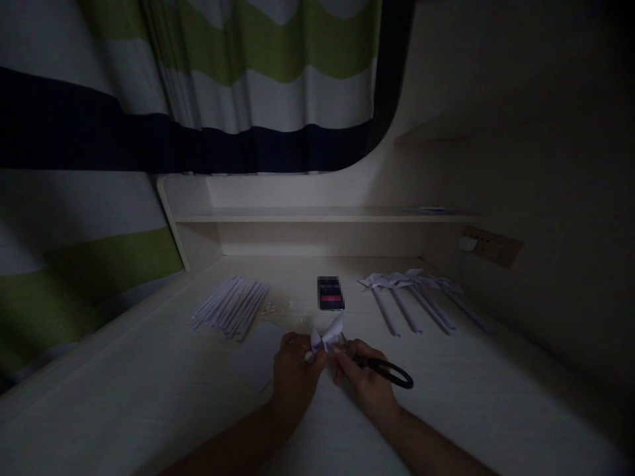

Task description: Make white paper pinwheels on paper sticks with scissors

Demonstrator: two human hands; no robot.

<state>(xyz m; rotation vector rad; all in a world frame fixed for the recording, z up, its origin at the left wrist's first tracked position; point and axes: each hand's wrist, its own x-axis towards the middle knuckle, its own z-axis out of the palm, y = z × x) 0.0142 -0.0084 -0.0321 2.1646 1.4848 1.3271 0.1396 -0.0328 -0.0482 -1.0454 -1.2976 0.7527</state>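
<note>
My left hand [296,371] is closed, pinching a folded white paper pinwheel [333,330] above the desk. My right hand [366,380] grips a pair of scissors [397,374] with a black loop handle sticking out to the right. The front end of the scissors and the fingertips of my right hand are against the pinwheel's right side; the exact contact is too dark to make out. A flat sheet of white paper [255,354] lies on the desk just left of my left hand.
Rolled paper sticks [231,307] lie at the left, beside small pale bits [278,307]. A phone [330,294] with a blurred screen lies beyond my hands. Several pinwheels on paper sticks [404,304] rest at the right. A shelf [317,215] runs along the back.
</note>
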